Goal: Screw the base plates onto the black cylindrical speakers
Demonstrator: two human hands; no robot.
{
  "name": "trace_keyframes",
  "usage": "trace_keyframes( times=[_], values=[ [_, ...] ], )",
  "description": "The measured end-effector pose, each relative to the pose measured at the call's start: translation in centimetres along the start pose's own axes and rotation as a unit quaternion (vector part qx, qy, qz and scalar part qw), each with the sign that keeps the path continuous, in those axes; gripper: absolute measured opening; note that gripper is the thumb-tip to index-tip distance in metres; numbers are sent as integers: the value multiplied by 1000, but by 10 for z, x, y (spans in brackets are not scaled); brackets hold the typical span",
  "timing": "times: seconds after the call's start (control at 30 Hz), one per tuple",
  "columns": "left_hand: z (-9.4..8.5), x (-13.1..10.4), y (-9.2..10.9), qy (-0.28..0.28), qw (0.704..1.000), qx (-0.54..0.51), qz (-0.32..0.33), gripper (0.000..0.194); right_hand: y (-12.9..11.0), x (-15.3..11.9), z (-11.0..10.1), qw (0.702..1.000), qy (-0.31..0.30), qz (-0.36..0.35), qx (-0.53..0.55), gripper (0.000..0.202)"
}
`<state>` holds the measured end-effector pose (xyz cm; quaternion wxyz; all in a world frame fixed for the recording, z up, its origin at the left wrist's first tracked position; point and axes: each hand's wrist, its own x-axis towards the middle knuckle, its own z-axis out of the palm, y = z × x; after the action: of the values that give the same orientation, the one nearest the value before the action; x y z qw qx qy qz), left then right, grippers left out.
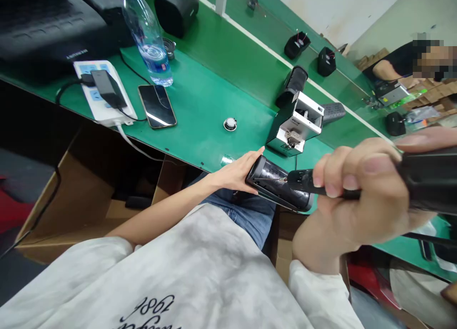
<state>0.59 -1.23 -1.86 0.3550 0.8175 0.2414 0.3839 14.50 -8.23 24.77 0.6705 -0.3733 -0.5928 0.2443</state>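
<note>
A black speaker housing with a perforated face (276, 176) lies at the near edge of the green table. My left hand (239, 173) grips its left end, fingers along the top and bottom. In front of the camera my right hand (367, 191) is wrapped round a black power screwdriver (428, 179), whose tip points left at the housing's face. Beyond the housing stands a silver and black screw feeder (296, 124). A small round speaker driver (230, 124) lies on the table to the left of the feeder.
On the left are a water bottle (155, 57), a phone (157, 106), a white power strip (94, 98) with cables and large black speakers (176, 7). More housings (297, 44) stand along the far side of the table (200, 81). A person (392, 64) sits at the far right.
</note>
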Motion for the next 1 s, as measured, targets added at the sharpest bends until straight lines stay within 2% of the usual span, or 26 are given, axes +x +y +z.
trace_keyframes(
  times=[0.07,0.23,0.33,0.57,0.7,0.8,0.9,1.0],
  values=[
    [0,0,2,5,1000,-4,3,162,9,-7,7,1000,5,-23,11,26],
    [4,-1,8,11,1000,28,-7,161,51,-23,11,993,-99,-11,57,27],
    [8,-1,7,8,999,50,-14,165,65,-28,10,988,-123,6,92,30],
    [12,-3,7,-1,998,51,-46,173,62,-33,2,986,-135,7,100,30],
    [8,-3,13,-13,997,34,-65,171,65,-37,3,988,-128,-9,84,29],
    [4,-2,17,-14,997,24,-67,167,66,-38,4,990,-116,4,75,31],
    [0,0,20,-10,998,16,-67,160,56,-27,-2,989,-117,51,78,29],
    [-4,0,21,-17,998,12,-64,155,40,5,-20,986,-101,51,121,31]
  ],
)
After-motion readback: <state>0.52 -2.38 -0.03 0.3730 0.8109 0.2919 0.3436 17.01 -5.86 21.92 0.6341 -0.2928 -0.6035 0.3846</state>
